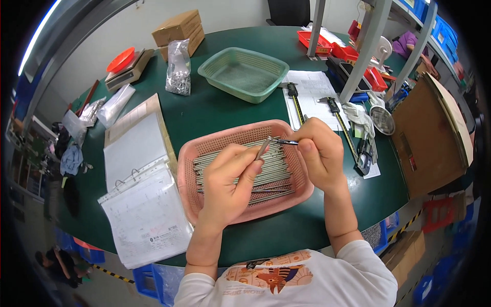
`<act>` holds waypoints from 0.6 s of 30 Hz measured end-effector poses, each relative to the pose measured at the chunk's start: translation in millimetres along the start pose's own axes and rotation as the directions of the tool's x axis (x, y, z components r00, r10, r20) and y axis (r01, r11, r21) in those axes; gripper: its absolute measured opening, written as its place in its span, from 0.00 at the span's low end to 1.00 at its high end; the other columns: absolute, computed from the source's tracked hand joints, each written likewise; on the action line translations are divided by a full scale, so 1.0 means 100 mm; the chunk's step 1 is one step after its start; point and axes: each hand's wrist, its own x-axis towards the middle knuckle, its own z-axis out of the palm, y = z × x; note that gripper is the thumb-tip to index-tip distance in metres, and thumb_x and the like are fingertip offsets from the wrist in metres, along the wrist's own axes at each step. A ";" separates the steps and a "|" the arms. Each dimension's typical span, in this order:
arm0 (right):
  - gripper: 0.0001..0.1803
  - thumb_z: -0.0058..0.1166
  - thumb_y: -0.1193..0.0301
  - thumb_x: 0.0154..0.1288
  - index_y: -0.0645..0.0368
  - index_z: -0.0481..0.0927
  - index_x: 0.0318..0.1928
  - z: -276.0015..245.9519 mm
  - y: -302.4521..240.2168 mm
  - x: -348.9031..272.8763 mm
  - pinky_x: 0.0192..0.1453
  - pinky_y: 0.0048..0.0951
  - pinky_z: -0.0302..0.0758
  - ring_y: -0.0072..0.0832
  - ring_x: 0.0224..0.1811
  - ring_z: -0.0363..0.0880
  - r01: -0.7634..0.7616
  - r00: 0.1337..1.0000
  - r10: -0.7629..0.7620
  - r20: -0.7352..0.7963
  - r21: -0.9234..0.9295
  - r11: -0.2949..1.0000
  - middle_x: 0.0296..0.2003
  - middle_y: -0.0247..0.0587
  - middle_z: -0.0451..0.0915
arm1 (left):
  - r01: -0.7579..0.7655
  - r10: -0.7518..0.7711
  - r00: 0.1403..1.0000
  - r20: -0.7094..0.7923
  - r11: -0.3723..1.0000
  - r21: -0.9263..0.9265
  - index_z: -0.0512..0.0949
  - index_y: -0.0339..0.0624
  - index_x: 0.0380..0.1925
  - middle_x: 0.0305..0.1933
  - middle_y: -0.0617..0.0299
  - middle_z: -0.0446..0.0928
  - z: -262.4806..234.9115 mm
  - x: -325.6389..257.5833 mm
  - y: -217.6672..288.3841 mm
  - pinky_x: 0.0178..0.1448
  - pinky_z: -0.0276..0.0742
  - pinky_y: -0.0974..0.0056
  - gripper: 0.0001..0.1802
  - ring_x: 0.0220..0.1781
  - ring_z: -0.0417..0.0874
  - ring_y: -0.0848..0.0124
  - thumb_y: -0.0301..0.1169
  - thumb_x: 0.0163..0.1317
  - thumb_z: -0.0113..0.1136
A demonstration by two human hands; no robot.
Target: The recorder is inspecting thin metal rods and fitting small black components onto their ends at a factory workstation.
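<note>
Over a pink plastic basket (185, 169), my left hand (227, 181) pinches a thin metal rod (263, 149) between thumb and fingers, its end pointing up and away from me. My right hand (321, 151) is closed around a slim black pen-like tool (287, 141). Its tip points left and meets or nearly meets the rod's end; I cannot tell which. Beneath both hands, the basket holds many long silver metal rods (276, 171) lying roughly parallel. A few darker rods lie on the near side, partly hidden by my left hand.
An open ring binder (148, 215) lies left of the basket. Behind stand a green basket (243, 94), a bag of metal parts (179, 74) and cardboard boxes (179, 30). Papers (314, 84) and two calipers (335, 108) lie right, beside gloves, a shelf post (365, 56) and a large carton (432, 135).
</note>
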 end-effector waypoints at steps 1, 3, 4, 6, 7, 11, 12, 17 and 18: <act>0.06 0.59 0.74 0.54 0.61 0.75 0.31 0.05 -0.07 0.04 0.29 0.28 0.66 0.32 0.24 0.69 -0.060 0.993 0.065 -0.103 0.052 0.997 0.23 0.38 0.72 | 0.022 -0.022 0.999 0.027 1.000 0.016 0.78 0.30 0.42 0.34 0.60 0.74 -0.01 0.00 0.00 0.37 0.75 0.75 0.11 0.33 0.78 0.75 0.18 0.59 0.55; 0.07 0.57 0.74 0.56 0.63 0.73 0.31 0.06 -0.11 0.03 0.31 0.27 0.66 0.29 0.27 0.70 -0.130 0.974 0.141 -0.176 0.074 0.989 0.26 0.39 0.72 | 0.000 -0.001 1.000 0.023 1.000 0.022 0.78 0.30 0.42 0.34 0.60 0.74 -0.02 0.00 0.00 0.37 0.75 0.75 0.11 0.33 0.78 0.76 0.18 0.58 0.55; 0.07 0.57 0.74 0.56 0.63 0.73 0.31 0.04 -0.06 0.01 0.31 0.27 0.66 0.29 0.27 0.70 -0.126 0.976 0.137 -0.167 0.074 0.989 0.26 0.39 0.72 | -0.023 0.022 0.999 0.032 0.999 0.033 0.78 0.30 0.42 0.34 0.60 0.74 -0.03 0.00 0.00 0.36 0.74 0.75 0.12 0.32 0.77 0.76 0.18 0.58 0.55; 0.08 0.58 0.76 0.54 0.63 0.72 0.32 0.00 0.05 -0.02 0.32 0.27 0.67 0.29 0.28 0.70 0.029 0.998 -0.029 -0.060 -0.008 1.000 0.27 0.39 0.72 | -0.029 0.029 0.999 0.029 0.999 0.026 0.78 0.30 0.42 0.34 0.60 0.74 -0.02 0.00 -0.01 0.36 0.74 0.75 0.12 0.32 0.77 0.76 0.18 0.58 0.55; 0.08 0.58 0.76 0.54 0.63 0.72 0.32 0.00 0.05 -0.02 0.32 0.27 0.67 0.29 0.28 0.70 0.030 0.998 -0.030 -0.055 -0.007 1.000 0.27 0.39 0.72 | -0.037 0.036 0.999 0.037 0.999 0.021 0.78 0.30 0.42 0.34 0.60 0.74 -0.02 0.00 -0.02 0.35 0.74 0.75 0.12 0.32 0.77 0.76 0.18 0.58 0.55; 0.07 0.51 0.73 0.61 0.63 0.72 0.28 0.10 -0.05 0.03 0.31 0.28 0.66 0.31 0.26 0.70 -0.042 0.986 0.047 -0.163 0.031 0.999 0.25 0.39 0.72 | -0.027 0.026 0.999 0.038 0.999 0.036 0.78 0.30 0.42 0.34 0.60 0.74 -0.02 0.00 -0.01 0.35 0.73 0.75 0.12 0.32 0.77 0.77 0.18 0.58 0.55; 0.11 0.47 0.71 0.64 0.63 0.72 0.25 0.13 -0.09 0.05 0.30 0.28 0.66 0.32 0.25 0.69 -0.088 0.958 0.101 -0.268 0.060 0.994 0.24 0.39 0.72 | -0.028 0.026 0.999 0.042 0.999 0.036 0.78 0.30 0.42 0.34 0.60 0.74 -0.02 0.00 -0.01 0.35 0.73 0.75 0.12 0.31 0.76 0.77 0.18 0.57 0.55; 0.07 0.54 0.74 0.58 0.62 0.70 0.27 0.02 0.02 0.00 0.32 0.27 0.67 0.31 0.26 0.70 -0.019 0.996 0.023 -0.091 0.036 0.999 0.26 0.40 0.72 | -0.060 0.056 0.996 0.071 0.996 0.063 0.78 0.30 0.43 0.34 0.60 0.74 -0.03 0.01 -0.02 0.34 0.73 0.75 0.12 0.31 0.76 0.77 0.18 0.57 0.55; 0.07 0.56 0.76 0.56 0.62 0.70 0.27 0.03 0.00 0.01 0.32 0.27 0.67 0.31 0.27 0.70 -0.036 0.994 0.039 -0.102 0.030 0.999 0.26 0.40 0.72 | -0.047 0.043 0.997 0.067 0.998 0.052 0.78 0.30 0.43 0.34 0.60 0.74 -0.03 0.00 -0.02 0.34 0.73 0.75 0.12 0.31 0.76 0.77 0.18 0.58 0.55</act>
